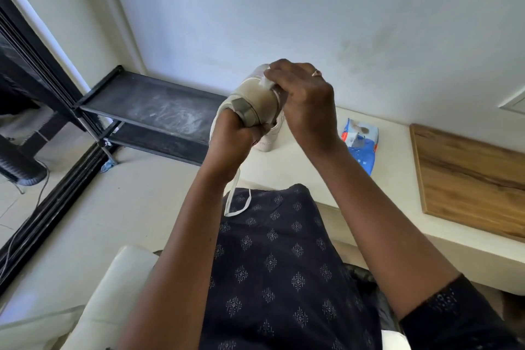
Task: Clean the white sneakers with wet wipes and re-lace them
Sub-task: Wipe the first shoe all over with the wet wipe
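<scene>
A white sneaker (257, 99) is held up in the air with its dirty tan sole turned toward me. My left hand (233, 136) grips it from below at the heel end. My right hand (304, 99) presses a white wet wipe (268, 83) against the sole's far edge, fingers curled round the wipe. A white lace (235, 199) hangs down from under my left hand over my lap. The second white sneaker (270, 136) stands on the cream ledge behind my hands, mostly hidden.
A blue wet-wipe pack (360, 145) lies on the cream ledge (397, 179) to the right. A wooden board (468, 179) sits further right. A black shoe rack (153, 113) stands at the left against the wall. A cream seat arm (108, 287) is at lower left.
</scene>
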### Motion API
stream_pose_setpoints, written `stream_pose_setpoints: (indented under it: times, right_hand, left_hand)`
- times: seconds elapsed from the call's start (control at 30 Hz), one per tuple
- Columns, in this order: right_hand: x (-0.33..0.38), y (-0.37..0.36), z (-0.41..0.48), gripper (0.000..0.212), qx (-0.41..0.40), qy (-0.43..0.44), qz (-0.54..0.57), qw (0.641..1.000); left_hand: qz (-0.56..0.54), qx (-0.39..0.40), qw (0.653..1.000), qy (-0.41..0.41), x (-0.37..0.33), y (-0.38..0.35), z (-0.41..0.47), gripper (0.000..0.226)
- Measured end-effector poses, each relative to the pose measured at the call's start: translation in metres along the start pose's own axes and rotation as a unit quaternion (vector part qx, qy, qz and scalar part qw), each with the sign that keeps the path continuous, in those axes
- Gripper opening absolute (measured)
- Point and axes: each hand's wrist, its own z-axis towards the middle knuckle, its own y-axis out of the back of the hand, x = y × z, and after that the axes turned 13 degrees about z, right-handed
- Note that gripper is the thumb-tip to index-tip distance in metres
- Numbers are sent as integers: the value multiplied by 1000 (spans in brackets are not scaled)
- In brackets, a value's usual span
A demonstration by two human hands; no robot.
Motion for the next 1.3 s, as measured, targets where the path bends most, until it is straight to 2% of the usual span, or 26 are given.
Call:
stream_pose_setpoints:
  times: [0.1,0.2,0.37,0.43,0.6,0.8,0.97,1.07,1.2,1.3]
  right_hand:
    - [7,-10,-11,29,-64,-25,20,997]
    - [15,-22,-18,32,-101,-72,37,992]
    - [19,-37,-27,25,-157,-123,76,977]
    - [18,-41,-32,19,-153,-128,64,978]
    - [13,-48,-39,29,-127,-140,50,981]
    - [2,-50,-59,39,-44,-167,46,984]
    - [22,-56,-35,26,-113,-165,86,976]
    - [28,-62,-26,27,-129,-162,78,975]
    - [27,-67,-24,28,-104,-157,77,979]
    - [25,-66,-31,31,-59,-111,69,990]
  left_hand:
    - [-100,15,995,8,-3,2,0,41]
    - [-168,20,985,20,2,3,1,35]
    - [-323,24,945,47,8,6,2,25]
    - [-353,22,934,55,12,7,4,24]
    - [-395,5,917,60,18,11,6,27]
    - [-422,-48,903,66,22,21,8,20]
    - [-429,-1,900,75,18,22,3,33]
    - [-411,14,909,61,14,24,4,53]
    - [-390,12,919,60,15,25,6,78]
    - [-416,4,907,66,20,26,6,87]
